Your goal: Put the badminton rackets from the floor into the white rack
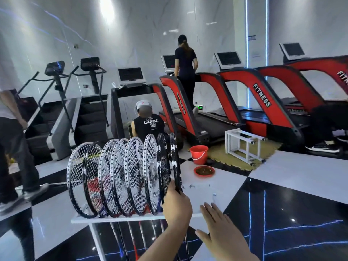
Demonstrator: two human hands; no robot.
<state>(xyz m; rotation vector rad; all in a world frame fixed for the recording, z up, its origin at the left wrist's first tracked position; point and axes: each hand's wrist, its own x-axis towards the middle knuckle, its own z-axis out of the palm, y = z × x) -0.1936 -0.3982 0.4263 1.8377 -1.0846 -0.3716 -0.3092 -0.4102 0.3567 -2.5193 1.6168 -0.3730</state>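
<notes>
At the far left edge a standing person (13,132) in dark trousers and grey shoes is partly cut off by the frame. Behind, in the upper left, two stair-climbing machines (79,117) stand against the wall.

Lower left of centre: the white rack (116,219), its top bar level, carries a row of badminton rackets (120,178) standing head-up, handles hanging down through the bar. Frames alternate white and black; they stand close together, slightly fanned. Exact count is uncertain where heads overlap.

At the right end of that row, the left hand (177,206) grips the lower rim of a black racket (175,162), fingers curled round the frame; this racket stands upright just beside its neighbour. Whether its handle is seated in the rack cannot be told, as the hand covers that point.

Behind the rack, centre frame, a seated person (147,123) in a black vest faces away. Another person (185,68) stands on a red treadmill (188,113) above.

Right of centre, the right hand (220,228) is held flat, fingers straight and spread, holding nothing, over the rack's right end.

Beyond it on the floor: a red bucket (199,154), a red dish (204,170) and an overturned white stool (244,146). Further treadmills fill the upper right.
</notes>
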